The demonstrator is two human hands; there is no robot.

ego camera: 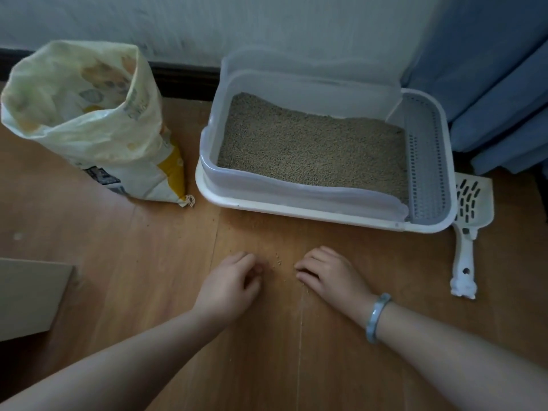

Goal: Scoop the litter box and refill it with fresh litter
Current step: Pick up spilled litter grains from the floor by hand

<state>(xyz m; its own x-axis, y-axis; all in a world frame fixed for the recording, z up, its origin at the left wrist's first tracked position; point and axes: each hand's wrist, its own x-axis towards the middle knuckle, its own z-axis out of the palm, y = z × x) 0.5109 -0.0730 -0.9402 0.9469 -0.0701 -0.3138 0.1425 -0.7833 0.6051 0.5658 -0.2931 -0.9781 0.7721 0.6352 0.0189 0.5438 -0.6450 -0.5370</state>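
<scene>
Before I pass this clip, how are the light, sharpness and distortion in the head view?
Head view: dim, flat light, no glare or hard shadows; wide-angle bend bows the box rim; the bag top is soft; grains between left hand and right hand barely resolve.

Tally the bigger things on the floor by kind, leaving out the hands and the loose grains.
Litter bag: 1
Litter box: 1
Scoop: 1
Cardboard piece: 1
Total: 4
</scene>
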